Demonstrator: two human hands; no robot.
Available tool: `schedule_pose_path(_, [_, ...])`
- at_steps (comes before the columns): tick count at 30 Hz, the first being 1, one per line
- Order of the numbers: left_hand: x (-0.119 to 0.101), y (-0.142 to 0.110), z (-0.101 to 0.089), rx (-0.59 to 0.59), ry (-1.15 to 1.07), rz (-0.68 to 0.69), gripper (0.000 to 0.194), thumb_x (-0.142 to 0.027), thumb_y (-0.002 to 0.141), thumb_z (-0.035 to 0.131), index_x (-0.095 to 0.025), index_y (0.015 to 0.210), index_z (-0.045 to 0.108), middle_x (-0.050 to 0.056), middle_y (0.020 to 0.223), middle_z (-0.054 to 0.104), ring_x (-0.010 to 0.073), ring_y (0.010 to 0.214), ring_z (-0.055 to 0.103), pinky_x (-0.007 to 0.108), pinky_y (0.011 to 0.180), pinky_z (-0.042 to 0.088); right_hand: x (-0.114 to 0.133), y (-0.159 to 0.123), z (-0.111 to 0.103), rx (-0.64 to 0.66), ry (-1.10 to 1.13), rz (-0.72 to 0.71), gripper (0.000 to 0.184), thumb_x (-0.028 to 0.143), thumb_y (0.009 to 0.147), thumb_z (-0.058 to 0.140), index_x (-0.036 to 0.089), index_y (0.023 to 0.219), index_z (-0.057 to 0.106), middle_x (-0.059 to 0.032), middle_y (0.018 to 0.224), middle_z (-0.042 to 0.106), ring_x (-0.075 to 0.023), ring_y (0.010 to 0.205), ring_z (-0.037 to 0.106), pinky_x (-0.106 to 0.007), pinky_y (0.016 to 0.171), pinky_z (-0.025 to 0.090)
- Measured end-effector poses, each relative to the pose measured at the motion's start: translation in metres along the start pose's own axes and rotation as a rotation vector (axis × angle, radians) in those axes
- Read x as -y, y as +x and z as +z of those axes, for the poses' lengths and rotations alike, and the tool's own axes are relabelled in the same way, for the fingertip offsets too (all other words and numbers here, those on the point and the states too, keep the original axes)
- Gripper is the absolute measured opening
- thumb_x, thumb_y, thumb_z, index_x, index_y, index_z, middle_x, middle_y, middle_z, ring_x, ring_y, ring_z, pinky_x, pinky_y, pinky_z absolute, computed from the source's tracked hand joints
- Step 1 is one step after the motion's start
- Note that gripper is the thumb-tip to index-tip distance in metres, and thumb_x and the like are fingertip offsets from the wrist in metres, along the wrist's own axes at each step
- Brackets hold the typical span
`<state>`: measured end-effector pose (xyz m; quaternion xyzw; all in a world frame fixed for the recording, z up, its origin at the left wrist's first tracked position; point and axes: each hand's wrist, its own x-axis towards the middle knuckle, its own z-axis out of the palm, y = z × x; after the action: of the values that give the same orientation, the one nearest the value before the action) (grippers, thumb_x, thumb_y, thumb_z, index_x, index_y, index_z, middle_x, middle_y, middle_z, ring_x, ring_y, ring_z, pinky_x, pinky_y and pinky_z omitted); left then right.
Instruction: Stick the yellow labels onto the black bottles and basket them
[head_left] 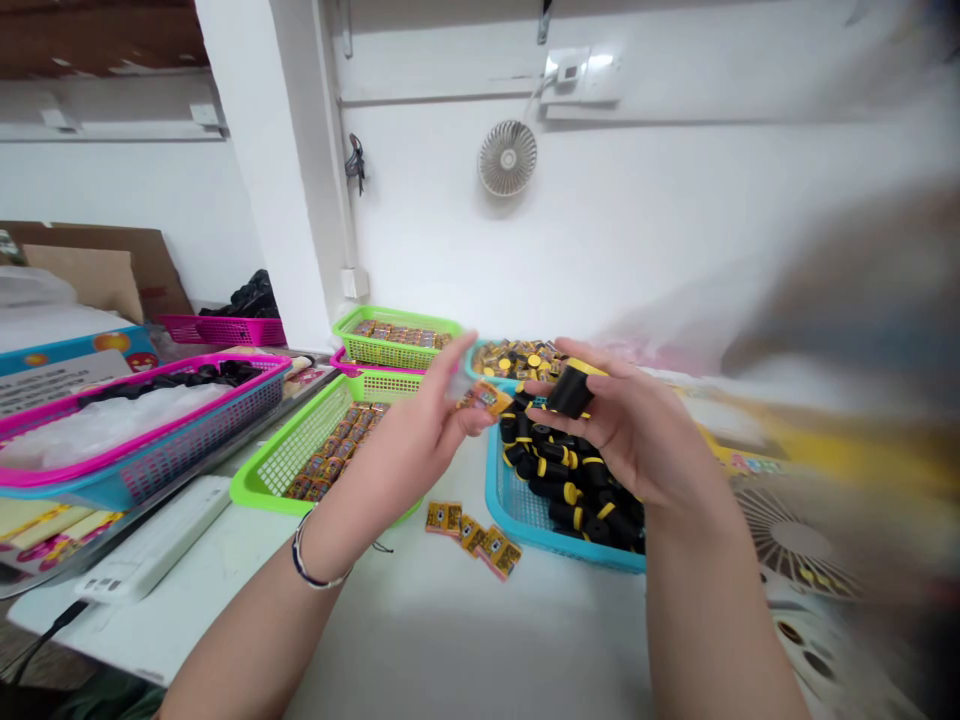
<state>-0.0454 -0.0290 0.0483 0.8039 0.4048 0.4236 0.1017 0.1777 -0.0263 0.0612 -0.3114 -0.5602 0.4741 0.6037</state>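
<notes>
Left hand: thumb and fingers pinched on a printed label; print blurred, apparently by motion. Right hand: fingers curled around a black container with a yellow cap, just beside the label; blue basket of similar containers sits below, its right side hidden by the forearm; loose labels lie beside it; far right is smeared.
</notes>
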Motion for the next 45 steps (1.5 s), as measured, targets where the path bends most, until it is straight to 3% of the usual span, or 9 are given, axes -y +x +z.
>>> schedule_pose_path(4, [0.002,-0.001,0.001,0.044,0.015,-0.031,0.071,-0.022,0.095,0.047,-0.023,0.156,0.009,-0.001,0.075,0.074,0.0173,0.069,0.070,0.026,0.067,0.051,0.000,0.001,0.006,-0.013,0.123,0.024,0.031,0.031,0.076,0.074,0.022,0.105,0.070,-0.0007,0.081,0.070,-0.0146,0.077,0.069,-0.025,0.064,0.061])
schedule_pose_path(9, [0.002,-0.002,0.001,0.052,0.020,0.034,0.072,-0.027,0.096,0.048,-0.022,0.156,0.008,0.001,0.080,0.076,0.0176,0.071,0.070,0.027,0.073,0.052,-0.004,0.003,0.010,-0.001,0.115,-0.029,0.026,0.038,0.073,0.081,0.024,0.093,0.070,0.0010,0.092,0.064,-0.0084,0.071,0.057,-0.015,0.054,0.052])
schedule_pose_path(16, [-0.002,-0.003,-0.003,0.057,-0.013,0.035,0.072,-0.032,0.096,0.051,-0.024,0.155,0.011,0.000,0.081,0.076,0.0170,0.076,0.073,0.024,0.072,0.052,0.003,-0.015,0.026,0.059,0.125,-0.214,0.041,0.056,0.072,0.077,0.037,0.106,0.067,0.0020,0.099,0.059,-0.0092,0.059,0.043,-0.021,0.043,0.039])
schedule_pose_path(20, [-0.004,-0.003,-0.004,0.066,-0.021,0.051,0.073,-0.033,0.096,0.052,-0.025,0.155,0.010,-0.001,0.079,0.076,0.0174,0.076,0.073,0.024,0.071,0.052,0.010,-0.020,0.032,0.057,0.244,-0.130,0.022,0.051,0.085,0.062,0.029,0.085,0.060,0.0010,0.090,0.057,-0.0085,0.054,0.039,-0.020,0.041,0.035])
schedule_pose_path(23, [-0.003,-0.004,-0.004,0.072,-0.022,0.060,0.074,-0.033,0.096,0.053,-0.025,0.155,0.009,-0.001,0.080,0.076,0.0185,0.081,0.074,0.025,0.073,0.052,0.011,-0.015,0.032,-0.014,0.275,-0.076,0.017,0.040,0.084,0.059,0.026,0.077,0.052,0.0019,0.085,0.054,-0.0075,0.052,0.036,-0.018,0.039,0.032])
schedule_pose_path(31, [0.000,-0.005,-0.001,0.072,-0.049,0.073,0.076,-0.029,0.095,0.053,-0.023,0.155,0.007,-0.001,0.079,0.076,0.0163,0.071,0.071,0.026,0.080,0.054,-0.001,-0.007,0.032,0.063,0.371,0.010,0.017,0.037,0.086,0.061,0.024,0.080,0.052,0.0038,0.084,0.049,-0.0057,0.050,0.034,-0.017,0.039,0.033])
schedule_pose_path(34, [0.001,-0.005,0.000,0.067,-0.043,0.074,0.077,-0.027,0.095,0.053,-0.025,0.156,0.005,-0.002,0.078,0.075,0.0160,0.070,0.071,0.025,0.079,0.054,-0.003,-0.006,0.033,0.010,0.374,-0.026,0.016,0.039,0.089,0.057,0.025,0.082,0.053,0.0029,0.087,0.055,-0.0073,0.054,0.041,-0.019,0.044,0.039])
schedule_pose_path(38, [0.001,-0.005,0.000,0.072,-0.042,0.081,0.076,-0.027,0.095,0.051,-0.026,0.155,0.004,-0.002,0.081,0.075,0.0170,0.079,0.073,0.025,0.081,0.054,-0.003,-0.006,0.032,-0.014,0.289,-0.086,0.011,0.038,0.090,0.051,0.028,0.092,0.056,-0.0012,0.104,0.066,-0.0134,0.076,0.059,-0.027,0.064,0.052])
schedule_pose_path(45, [0.001,-0.005,0.000,0.105,-0.057,0.084,0.076,-0.027,0.096,0.049,-0.029,0.155,0.002,0.001,0.091,0.077,0.0210,0.100,0.072,0.026,0.082,0.054,-0.012,-0.009,0.038,-0.097,0.149,-0.186,0.024,0.030,0.074,0.079,0.027,0.090,0.062,0.0006,0.108,0.073,-0.0151,0.102,0.067,-0.030,0.092,0.052])
